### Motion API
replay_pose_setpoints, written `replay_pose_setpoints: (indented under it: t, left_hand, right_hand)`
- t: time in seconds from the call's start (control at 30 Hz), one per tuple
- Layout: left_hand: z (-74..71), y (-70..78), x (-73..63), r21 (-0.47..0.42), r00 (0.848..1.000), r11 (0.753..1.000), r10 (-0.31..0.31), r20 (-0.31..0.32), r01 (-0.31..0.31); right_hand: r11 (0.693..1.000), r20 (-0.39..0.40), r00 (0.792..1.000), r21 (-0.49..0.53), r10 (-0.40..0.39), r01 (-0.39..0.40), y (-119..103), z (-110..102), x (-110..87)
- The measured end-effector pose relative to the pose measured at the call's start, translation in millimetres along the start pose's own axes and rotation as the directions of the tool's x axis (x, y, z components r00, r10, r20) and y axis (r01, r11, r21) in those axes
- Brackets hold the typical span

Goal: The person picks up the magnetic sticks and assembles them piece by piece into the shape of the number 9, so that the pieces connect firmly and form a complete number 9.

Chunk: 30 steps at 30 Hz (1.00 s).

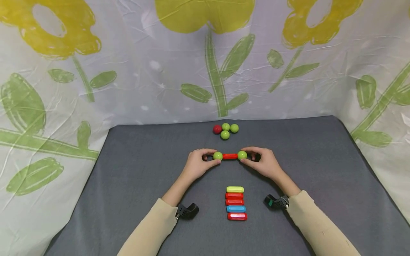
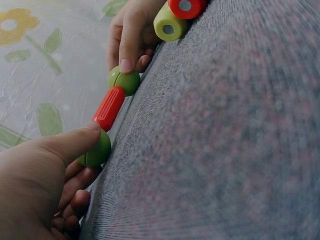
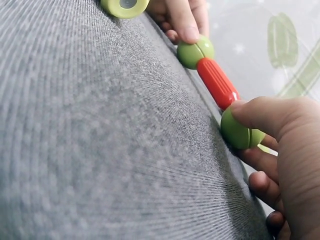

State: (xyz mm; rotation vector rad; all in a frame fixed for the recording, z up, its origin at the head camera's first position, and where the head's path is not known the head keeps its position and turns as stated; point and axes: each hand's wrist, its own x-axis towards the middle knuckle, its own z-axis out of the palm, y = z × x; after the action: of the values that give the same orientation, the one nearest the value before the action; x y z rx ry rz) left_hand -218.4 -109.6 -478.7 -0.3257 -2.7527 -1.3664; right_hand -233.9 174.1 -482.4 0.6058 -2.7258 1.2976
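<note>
A red rod (image 1: 230, 156) lies crosswise with a green ball at each end, the three joined in a line. My left hand (image 1: 200, 163) pinches the left green ball (image 1: 217, 155) between thumb and fingers. On the other side, my right hand (image 1: 263, 162) pinches the right green ball (image 1: 242, 155) the same way. In the left wrist view the thumb presses on the near green ball (image 2: 98, 150), right beside the red rod (image 2: 109, 108). The right wrist view shows the red rod (image 3: 218, 82) meeting both balls, with the right thumb over the nearer green ball (image 3: 237, 131).
Nearer the body lies a column of rods: a yellow-green rod (image 1: 235, 189), a blue rod (image 1: 236, 209) and several red ones. Beyond the hands sit a red ball (image 1: 217, 129) and several green balls (image 1: 225, 135). A flowered cloth (image 1: 134, 71) hangs behind the grey table (image 1: 144, 156).
</note>
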Motion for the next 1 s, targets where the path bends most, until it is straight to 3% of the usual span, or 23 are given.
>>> replay_pose_setpoints:
  t: [1.0]
  left_hand:
    - [0.2,-2.6,-0.1,-0.036,1.000,0.999,0.019,-0.021,-0.020]
  right_hand:
    - [1.000,-0.004,1.000,0.011,-0.007,0.007,1.6,1.4,0.0]
